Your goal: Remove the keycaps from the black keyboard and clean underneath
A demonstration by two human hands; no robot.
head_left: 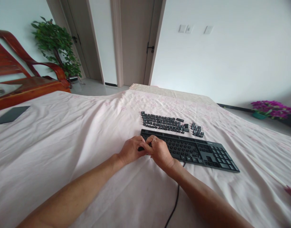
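A black keyboard (195,150) lies on a pale pink sheet, most of its main keycaps taken off; the number pad at its right end still has caps. Loose black keycaps (164,123) sit in neat rows just behind it, with a smaller group (197,129) to the right. My left hand (130,150) and my right hand (159,151) meet at the keyboard's left end, fingers curled and pinched together over that corner. A thin metal tool or ring shows between the right hand's fingers. What the fingers grip is hidden.
The keyboard's black cable (175,202) runs toward me over the sheet. A dark flat pad (11,114) lies far left. A wooden chair (24,76), a green plant (56,44), doors and purple flowers (273,109) stand beyond.
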